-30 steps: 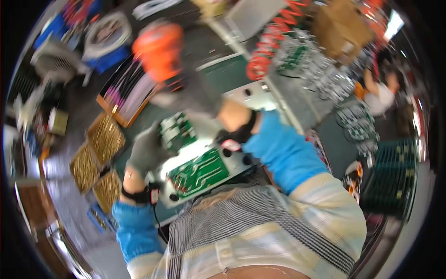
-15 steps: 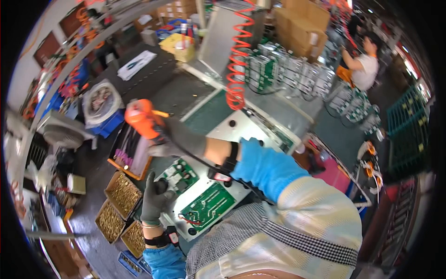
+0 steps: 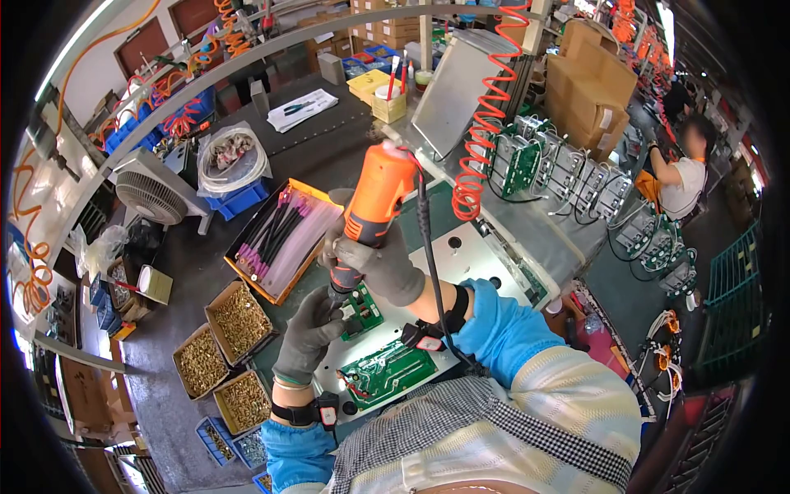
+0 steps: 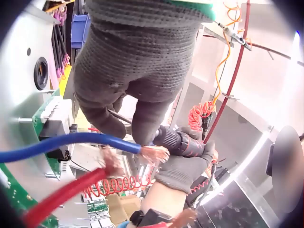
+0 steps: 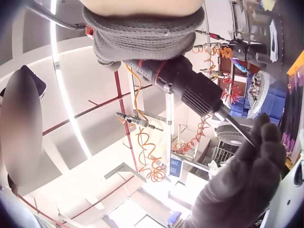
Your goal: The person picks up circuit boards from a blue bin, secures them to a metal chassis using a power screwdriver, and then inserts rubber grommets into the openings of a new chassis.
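My right hand [image 3: 387, 267], in a grey glove, grips an orange and black electric screwdriver [image 3: 378, 193] over the white metal panel [image 3: 490, 257]. Its slim bit [image 5: 237, 127] slants down to the fingertips of my gloved left hand [image 3: 306, 337], whose thumb and fingers pinch it near the tip. Any small part at the tip is hidden by the fingers. Below the hands, a small green circuit board [image 3: 366, 317] and a larger one [image 3: 395, 370] sit on the panel. Stripped blue wire [image 4: 76, 139] and red wire [image 4: 66, 197] stick up close to the left hand.
Cardboard bins of brass-coloured hardware [image 3: 239, 321] stand left of the panel. Behind them lies an orange tray of black cables [image 3: 284, 235]. A red coiled hose [image 3: 485, 123] hangs behind the panel; wired board assemblies [image 3: 568, 177] line the right. Another person [image 3: 683, 185] sits farther off.
The screwdriver has swung from out at the left, bit away from the panel, to upright with its bit down at my left hand. The left fingers, earlier spread over the small board, now pinch.
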The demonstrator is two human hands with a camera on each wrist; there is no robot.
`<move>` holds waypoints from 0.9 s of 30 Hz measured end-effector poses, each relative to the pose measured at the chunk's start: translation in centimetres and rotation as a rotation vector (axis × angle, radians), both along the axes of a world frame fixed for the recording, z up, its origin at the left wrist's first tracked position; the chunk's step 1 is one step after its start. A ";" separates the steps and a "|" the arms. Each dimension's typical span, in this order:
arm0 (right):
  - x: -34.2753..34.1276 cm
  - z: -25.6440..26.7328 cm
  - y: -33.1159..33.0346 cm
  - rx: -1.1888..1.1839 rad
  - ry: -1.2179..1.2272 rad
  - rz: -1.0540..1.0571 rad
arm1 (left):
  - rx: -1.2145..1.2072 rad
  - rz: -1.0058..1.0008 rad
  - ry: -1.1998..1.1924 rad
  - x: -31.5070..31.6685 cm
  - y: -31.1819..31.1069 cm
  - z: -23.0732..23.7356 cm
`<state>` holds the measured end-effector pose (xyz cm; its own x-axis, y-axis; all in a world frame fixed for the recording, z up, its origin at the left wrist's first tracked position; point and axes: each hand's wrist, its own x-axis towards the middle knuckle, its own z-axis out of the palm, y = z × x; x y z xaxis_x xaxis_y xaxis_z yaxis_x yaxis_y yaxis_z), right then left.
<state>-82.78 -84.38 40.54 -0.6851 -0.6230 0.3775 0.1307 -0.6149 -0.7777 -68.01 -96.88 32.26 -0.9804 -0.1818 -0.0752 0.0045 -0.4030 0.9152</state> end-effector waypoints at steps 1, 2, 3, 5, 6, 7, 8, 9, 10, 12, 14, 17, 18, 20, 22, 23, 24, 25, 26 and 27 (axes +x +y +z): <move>0.1 -0.2 0.1 -0.015 -0.015 -0.030 | -0.040 0.022 -0.041 -0.1 0.2 0.2; 0.2 -0.4 0.2 -0.030 -0.029 -0.061 | -0.079 0.045 -0.085 -0.1 0.5 0.4; 0.4 -0.5 0.3 -0.044 -0.042 -0.092 | -0.042 0.062 -0.103 0.0 0.8 0.5; 0.7 -0.1 0.4 -0.155 -0.164 -0.128 | 0.036 0.116 -0.150 0.5 1.4 0.7; 0.4 0.0 0.7 -0.078 -0.152 -0.160 | -0.075 0.100 -0.212 0.5 1.5 1.1; -0.2 -0.6 0.7 -0.085 -0.100 -0.145 | -0.293 0.023 -0.135 0.3 0.8 0.6; -0.1 -0.8 0.8 -0.085 -0.079 -0.171 | -0.273 0.063 -0.118 0.4 1.2 0.3; -0.1 -0.6 1.2 -0.017 -0.069 -0.181 | -0.169 0.108 -0.204 0.5 1.8 0.9; -0.5 -0.9 1.3 -0.029 -0.014 -0.140 | -0.205 0.120 -0.262 0.8 1.7 0.9; -1.0 -1.4 1.4 -0.071 0.003 -0.105 | -0.266 0.166 -0.288 1.5 1.3 -0.3; -0.5 -0.8 1.4 -0.087 0.002 -0.116 | -0.314 0.239 -0.278 2.3 1.5 -0.7; 0.6 -0.2 1.5 -0.169 -0.025 -0.073 | -0.462 0.288 -0.223 3.1 1.8 -0.8; 0.8 -0.4 1.4 -0.178 -0.021 -0.060 | -0.516 0.320 -0.151 3.2 1.9 -1.9; 1.1 -0.7 1.2 -0.199 -0.009 -0.033 | -0.566 0.365 -0.085 3.4 2.1 -2.5; 1.3 -1.0 1.3 -0.119 0.032 -0.042 | -0.608 0.378 -0.087 3.7 2.1 -2.7; 1.3 -1.2 1.4 -0.080 0.052 -0.046 | -0.630 0.383 -0.088 3.8 2.1 -2.7; 1.3 -1.3 1.4 -0.081 0.048 -0.035 | -0.619 0.388 -0.097 3.8 2.0 -2.7; 1.3 -1.5 1.5 -0.082 0.044 -0.025 | -0.608 0.391 -0.105 3.9 2.1 -2.7; 1.3 -1.6 1.5 -0.083 0.040 -0.015 | -0.597 0.394 -0.113 3.9 2.1 -2.6; 1.5 -1.5 1.4 -0.074 0.046 -0.023 | -0.604 0.392 -0.132 3.9 2.1 -2.2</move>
